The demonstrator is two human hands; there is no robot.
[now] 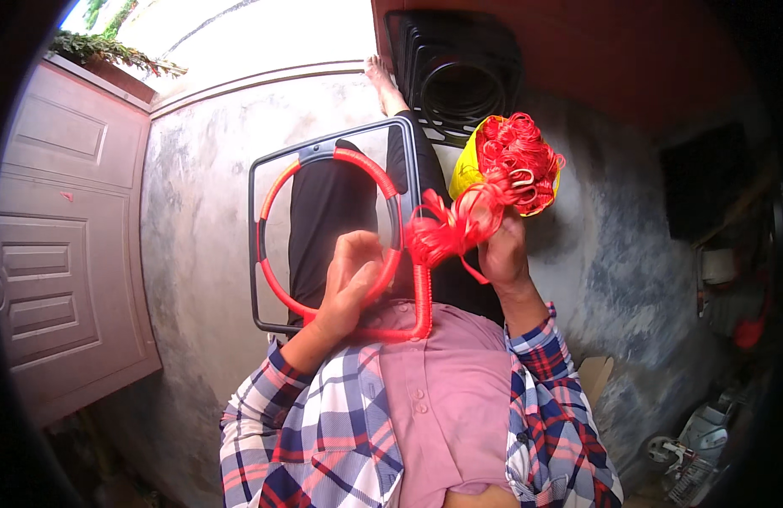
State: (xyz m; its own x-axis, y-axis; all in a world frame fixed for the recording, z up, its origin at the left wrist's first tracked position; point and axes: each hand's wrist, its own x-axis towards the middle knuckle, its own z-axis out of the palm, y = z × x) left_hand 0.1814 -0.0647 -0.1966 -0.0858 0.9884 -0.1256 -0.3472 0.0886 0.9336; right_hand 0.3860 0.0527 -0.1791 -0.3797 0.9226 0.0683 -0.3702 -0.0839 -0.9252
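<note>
A square black frame [255,203] with a ring [278,182] inside it lies over my lap, tilted slightly. Shiny red cord covers much of the ring, with dark gaps between, and wraps the frame's lower right corner and near edge. My left hand [351,284] is over the ring's lower right part, fingers curled closed; what they pinch, if anything, is hidden. Right of the frame, my right hand [503,251] is closed around a loose bundle of red cord [455,224]. The bundle's looped end touches the frame's right side.
Beyond my right hand sits a yellow bag [466,173] heaped with red cord [523,157]. Several black frames [459,76] are stacked against the reddish wall. A panelled door [70,237] stands at the left. Metal items [696,449] lie at the lower right.
</note>
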